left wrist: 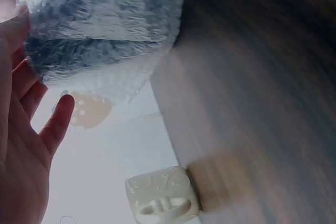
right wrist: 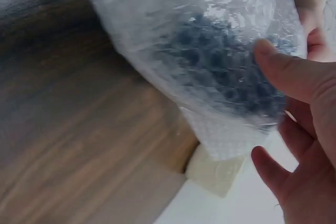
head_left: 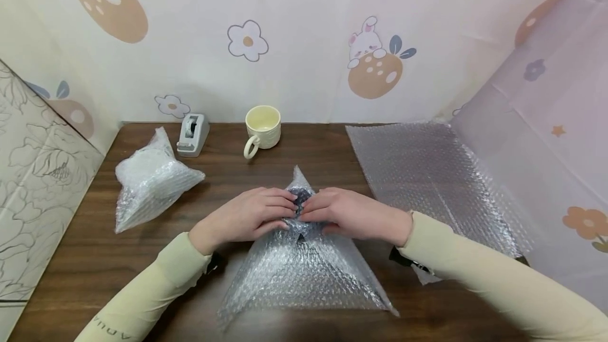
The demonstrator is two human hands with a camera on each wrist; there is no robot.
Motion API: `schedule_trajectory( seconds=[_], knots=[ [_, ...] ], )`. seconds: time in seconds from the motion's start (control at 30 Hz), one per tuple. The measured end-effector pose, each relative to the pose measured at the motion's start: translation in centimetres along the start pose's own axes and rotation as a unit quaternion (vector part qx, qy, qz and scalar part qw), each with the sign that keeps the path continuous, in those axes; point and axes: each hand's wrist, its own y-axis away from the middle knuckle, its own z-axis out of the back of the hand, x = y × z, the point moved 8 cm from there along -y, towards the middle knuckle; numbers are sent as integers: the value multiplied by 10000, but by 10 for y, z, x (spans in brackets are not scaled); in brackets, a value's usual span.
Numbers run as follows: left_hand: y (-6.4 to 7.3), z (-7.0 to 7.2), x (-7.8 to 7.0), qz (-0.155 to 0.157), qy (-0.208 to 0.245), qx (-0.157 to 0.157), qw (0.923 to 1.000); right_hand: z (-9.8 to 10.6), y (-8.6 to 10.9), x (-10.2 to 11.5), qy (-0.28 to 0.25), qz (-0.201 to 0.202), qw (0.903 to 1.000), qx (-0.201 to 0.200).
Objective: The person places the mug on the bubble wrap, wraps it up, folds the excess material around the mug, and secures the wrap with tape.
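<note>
A sheet of bubble wrap (head_left: 304, 273) is folded around a dark object (right wrist: 210, 64) in front of me; the layers blur what it is. Its lower part spreads out toward me in a wide triangle, and one pointed corner sticks up at the far end. From the left, my left hand (head_left: 254, 212) grips the top of the bundle, thumb near and fingers over the far side. Opposite it, my right hand (head_left: 339, 212) holds the same top, and its thumb (right wrist: 289, 72) presses the wrap over the dark part. The fingertips of both hands almost meet there.
A wrapped bundle (head_left: 154, 178) lies at the left of the wooden table (head_left: 228, 168). Behind it stand a grey-white tape dispenser (head_left: 192, 135) and a pale yellow mug (head_left: 268, 133). A flat bubble wrap sheet (head_left: 418, 168) covers the right back, beside a patterned curtain (head_left: 304, 67).
</note>
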Motion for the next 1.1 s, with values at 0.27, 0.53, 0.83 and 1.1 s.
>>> schedule_trajectory(
  seconds=[0.27,0.53,0.83,1.1],
  knots=[
    [11,16,-12,-101,-498,-389,9980,-11,2,-1,39,-105,9998,-164],
    [64,31,-12,6,-1556,-6,9878,-15,4,1,246,-160,9990,-334],
    [101,-6,-29,-627,-2062,505,9752,-20,5,2,280,-261,9987,-324],
    [95,-15,-42,-1036,-2122,368,9710,-25,-6,3,663,-767,9945,275]
  ],
)
